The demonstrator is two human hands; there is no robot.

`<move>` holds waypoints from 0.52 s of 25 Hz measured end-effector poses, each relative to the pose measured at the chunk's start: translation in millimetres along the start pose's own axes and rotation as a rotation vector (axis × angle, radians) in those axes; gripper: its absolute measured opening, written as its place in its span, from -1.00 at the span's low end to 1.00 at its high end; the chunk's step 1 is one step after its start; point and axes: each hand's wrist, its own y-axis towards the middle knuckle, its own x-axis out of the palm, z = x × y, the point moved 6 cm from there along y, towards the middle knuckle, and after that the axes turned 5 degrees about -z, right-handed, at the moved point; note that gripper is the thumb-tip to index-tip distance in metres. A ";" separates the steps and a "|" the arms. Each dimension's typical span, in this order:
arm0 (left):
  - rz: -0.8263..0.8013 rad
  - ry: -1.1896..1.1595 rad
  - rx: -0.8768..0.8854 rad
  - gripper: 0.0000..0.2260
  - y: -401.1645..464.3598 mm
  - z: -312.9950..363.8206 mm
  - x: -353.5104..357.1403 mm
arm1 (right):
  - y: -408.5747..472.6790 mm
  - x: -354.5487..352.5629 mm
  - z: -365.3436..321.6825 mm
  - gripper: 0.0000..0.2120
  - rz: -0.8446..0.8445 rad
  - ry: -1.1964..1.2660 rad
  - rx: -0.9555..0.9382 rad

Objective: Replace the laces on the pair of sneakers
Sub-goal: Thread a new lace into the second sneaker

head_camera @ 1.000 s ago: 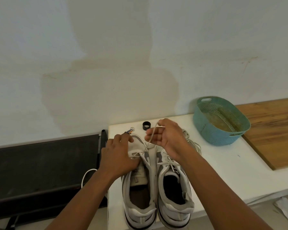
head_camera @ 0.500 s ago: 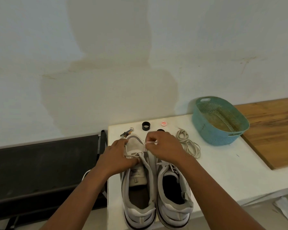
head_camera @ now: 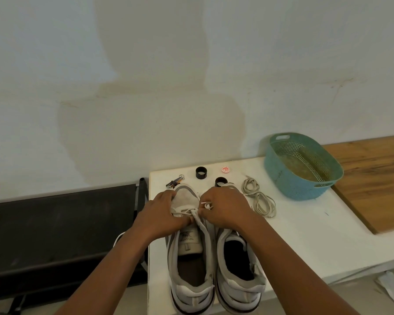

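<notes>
Two white and grey sneakers stand side by side on the white table (head_camera: 305,228), heels toward me. The left sneaker (head_camera: 189,267) has its tongue pulled up and a white lace (head_camera: 188,211) crossing its lowest eyelets. My left hand (head_camera: 162,215) rests on the left side of its toe area, fingers curled over the upper. My right hand (head_camera: 225,210) pinches the white lace's end near the sneaker's right eyelet row. It hides the front of the right sneaker (head_camera: 239,269). A loose beige lace (head_camera: 258,197) lies coiled to the right.
A teal perforated basket (head_camera: 280,171) stands at the back right, next to a wooden board (head_camera: 373,178). Two black rings (head_camera: 200,173), a red-white cap (head_camera: 225,169) and a small metal tool (head_camera: 175,181) lie behind the shoes. A dark bench (head_camera: 55,223) sits left.
My right hand has come down from a raised pull, drawing the lace taut, and now sits low at the left sneaker's eyelets. My left hand has stayed on the upper.
</notes>
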 end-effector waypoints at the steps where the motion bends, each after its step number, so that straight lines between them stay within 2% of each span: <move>1: -0.003 0.002 -0.005 -0.20 -0.1 -0.2 -0.3 | 0.2 -5.0 2.5 -0.86 0.045 0.056 0.020; 6: -0.019 -0.001 -0.013 -0.22 -1.0 0.4 -1.5 | -6.3 -33.2 22.5 -0.70 0.340 0.312 0.114; 11: -0.032 0.003 -0.034 -0.24 -2.3 -0.6 -3.6 | -13.3 -32.7 21.1 -0.71 0.351 0.285 0.147; 13: -0.038 -0.002 -0.029 -0.26 -3.7 -0.4 -3.5 | -12.5 -32.5 22.8 -0.84 0.323 0.267 0.130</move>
